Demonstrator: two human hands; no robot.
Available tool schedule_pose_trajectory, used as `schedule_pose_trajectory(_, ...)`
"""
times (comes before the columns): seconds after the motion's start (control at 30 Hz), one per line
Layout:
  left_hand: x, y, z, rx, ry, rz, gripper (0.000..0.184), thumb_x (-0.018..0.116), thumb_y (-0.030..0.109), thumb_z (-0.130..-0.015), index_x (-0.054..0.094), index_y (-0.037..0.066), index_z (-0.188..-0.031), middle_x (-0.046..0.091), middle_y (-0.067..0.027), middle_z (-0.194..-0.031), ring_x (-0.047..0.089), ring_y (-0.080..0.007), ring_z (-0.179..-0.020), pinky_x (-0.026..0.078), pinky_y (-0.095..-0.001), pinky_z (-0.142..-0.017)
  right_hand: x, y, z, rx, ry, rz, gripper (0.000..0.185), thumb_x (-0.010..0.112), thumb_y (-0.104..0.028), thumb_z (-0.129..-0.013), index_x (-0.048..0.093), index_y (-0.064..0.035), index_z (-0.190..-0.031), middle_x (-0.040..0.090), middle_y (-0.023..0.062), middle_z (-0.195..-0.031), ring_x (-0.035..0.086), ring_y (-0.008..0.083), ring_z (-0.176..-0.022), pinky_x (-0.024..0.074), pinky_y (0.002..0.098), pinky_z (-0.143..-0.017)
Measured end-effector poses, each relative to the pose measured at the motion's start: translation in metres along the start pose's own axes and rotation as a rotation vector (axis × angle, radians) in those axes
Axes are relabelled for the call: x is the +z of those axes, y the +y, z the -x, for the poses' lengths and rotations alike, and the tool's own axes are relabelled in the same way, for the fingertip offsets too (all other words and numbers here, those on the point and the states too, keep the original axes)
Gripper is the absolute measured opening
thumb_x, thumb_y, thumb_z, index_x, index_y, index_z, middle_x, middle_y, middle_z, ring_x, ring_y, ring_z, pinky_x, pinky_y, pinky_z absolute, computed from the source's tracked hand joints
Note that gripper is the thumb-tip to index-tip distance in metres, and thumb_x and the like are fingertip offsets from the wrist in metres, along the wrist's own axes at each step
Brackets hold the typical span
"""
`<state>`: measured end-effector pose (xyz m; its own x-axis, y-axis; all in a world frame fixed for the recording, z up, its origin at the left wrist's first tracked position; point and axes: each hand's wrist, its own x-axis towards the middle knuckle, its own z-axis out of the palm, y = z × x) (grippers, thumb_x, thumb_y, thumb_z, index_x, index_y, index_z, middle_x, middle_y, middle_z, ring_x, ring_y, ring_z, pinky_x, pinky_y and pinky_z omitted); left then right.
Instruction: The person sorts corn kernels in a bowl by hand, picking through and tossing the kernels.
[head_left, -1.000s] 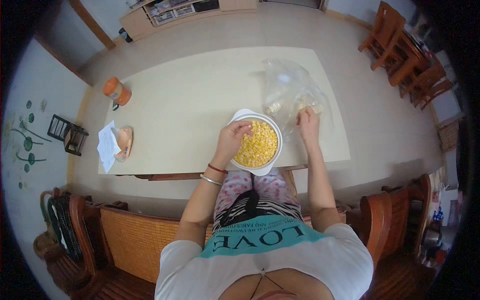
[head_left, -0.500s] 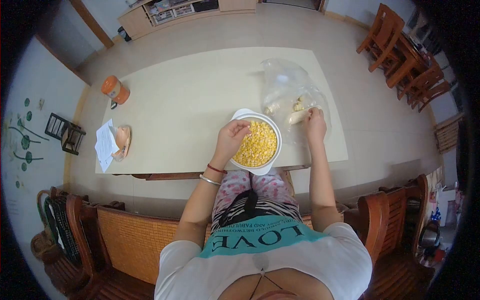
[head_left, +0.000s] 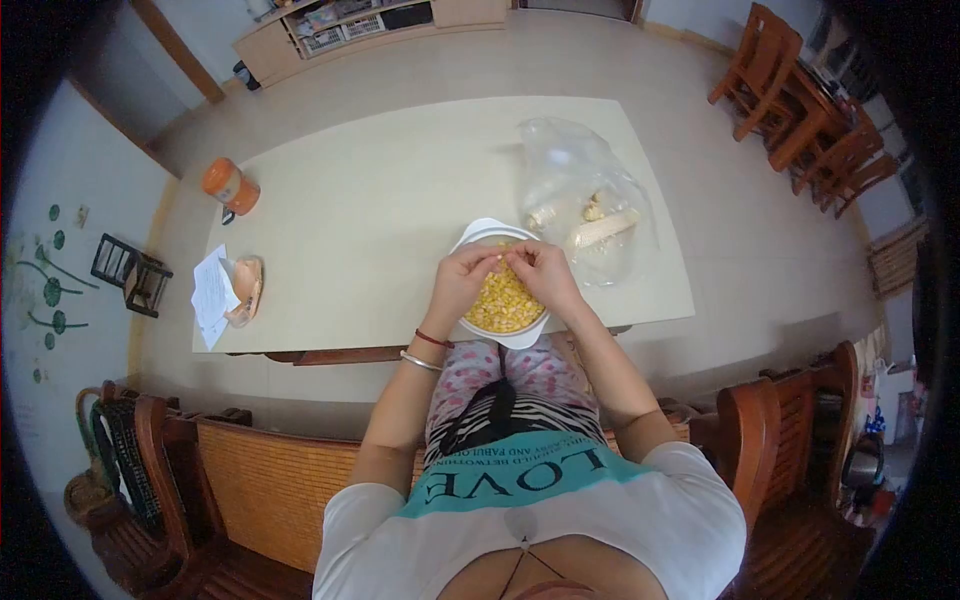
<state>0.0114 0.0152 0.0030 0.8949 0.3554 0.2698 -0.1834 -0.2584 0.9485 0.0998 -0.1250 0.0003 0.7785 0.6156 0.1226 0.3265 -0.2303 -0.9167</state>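
A white two-handled bowl (head_left: 521,341) full of yellow corn kernels (head_left: 505,303) stands at the table's near edge. Above its far part, my left hand (head_left: 463,282) is closed in a pinch, a tiny pale bit showing at its fingertips. My right hand (head_left: 546,277) meets it there, thumb and fingers pressed together; what it pinches, if anything, is too small to name. To the right, a stripped corn cob (head_left: 606,229) lies on a clear plastic bag (head_left: 565,160). Another pale cob piece (head_left: 541,216) and some scraps (head_left: 594,208) are beside it.
On the left of the cream table (head_left: 380,210) are an orange canister (head_left: 230,186), white papers (head_left: 214,295) and an orange-toned packet (head_left: 245,288). A wooden bench (head_left: 260,480) is behind me. Wooden chairs (head_left: 757,70) stand at the far right.
My right hand has let go of the stripped cob, leaving it on the bag, and moved left over the bowl to meet my left hand. My left hand has barely moved.
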Motion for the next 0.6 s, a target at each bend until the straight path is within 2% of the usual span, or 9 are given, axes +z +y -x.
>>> schedule_pose_trajectory(0.27, 0.000, -0.003, -0.001, 0.061, -0.027, -0.059, 0.013, 0.060, 0.000, -0.083, 0.067, -0.002, -0.093, 0.064, -0.0087, -0.080, 0.060, -0.0138, -0.069, 0.048, -0.0247, -0.066, 0.007, 0.014, -0.003, 0.034, -0.040, -0.089, 0.011, 0.060, -0.008, -0.086, 0.063, 0.0021, -0.089, 0.059, -0.0008, -0.070, 0.051, 0.0038, -0.059, 0.0412, 0.0199, -0.052)
schedule_pose_trajectory(0.37, 0.000, -0.006, -0.001, 0.070, -0.036, -0.048, 0.014, 0.059, -0.001, -0.082, 0.067, -0.002, -0.093, 0.063, -0.0084, -0.077, 0.060, -0.0138, -0.069, 0.048, -0.0246, -0.065, 0.007, 0.017, -0.004, 0.060, -0.035, -0.150, 0.015, 0.060, -0.011, -0.080, 0.066, 0.0021, -0.085, 0.061, 0.0061, -0.064, 0.053, 0.0073, -0.059, 0.0440, 0.0269, -0.054)
schedule_pose_trajectory(0.47, 0.001, -0.002, 0.000, 0.058, -0.046, -0.072, 0.015, 0.058, -0.002, -0.082, 0.068, -0.001, -0.093, 0.062, -0.0080, -0.075, 0.060, -0.0139, -0.068, 0.048, -0.0249, -0.063, 0.004, 0.014, -0.005, 0.074, -0.059, -0.162, 0.013, 0.060, -0.009, -0.079, 0.065, 0.0023, -0.082, 0.061, 0.0048, -0.064, 0.053, 0.0068, -0.059, 0.0435, 0.0263, -0.053)
schedule_pose_trajectory(0.57, 0.001, 0.006, 0.001, 0.058, -0.046, -0.106, 0.016, 0.058, -0.003, -0.082, 0.068, 0.000, -0.094, 0.062, -0.0080, -0.073, 0.060, -0.0138, -0.067, 0.048, -0.0252, -0.062, 0.004, 0.012, -0.005, 0.069, -0.073, -0.164, 0.003, 0.058, -0.002, -0.080, 0.060, -0.0003, -0.078, 0.055, -0.0029, -0.065, 0.048, 0.0021, -0.057, 0.0369, 0.0191, -0.049)
schedule_pose_trajectory(0.6, 0.001, 0.005, 0.001, 0.063, -0.050, -0.109, 0.016, 0.058, -0.002, -0.082, 0.068, 0.000, -0.094, 0.062, -0.0080, -0.073, 0.060, -0.0138, -0.067, 0.047, -0.0253, -0.062, 0.004, 0.013, -0.005, 0.061, -0.074, -0.153, 0.003, 0.058, -0.002, -0.080, 0.060, -0.0006, -0.077, 0.054, -0.0031, -0.065, 0.047, 0.0019, -0.057, 0.0366, 0.0190, -0.049)
